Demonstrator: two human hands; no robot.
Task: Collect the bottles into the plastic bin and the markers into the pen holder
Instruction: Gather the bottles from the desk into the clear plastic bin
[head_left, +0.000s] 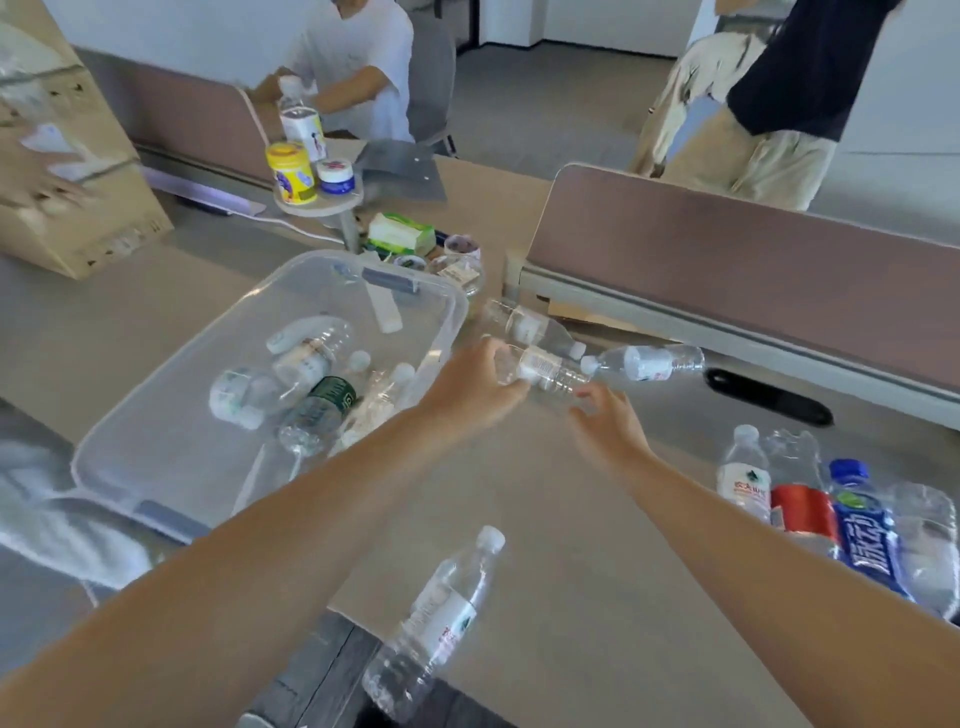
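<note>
Nearest the camera, one clear bottle (436, 623) lies on the counter (571, 545) between the two forearms. Left hand (470, 384) has its fingers closed around a clear bottle (545, 371) just beside the plastic bin (156, 415). Right hand (608, 421) has its fingers half curled and holds nothing, just beneath that bottle. Two more bottles lie beyond it. About five bottles lie in the bin; about five lie grouped at right, one with a blue label (867, 530).
</note>
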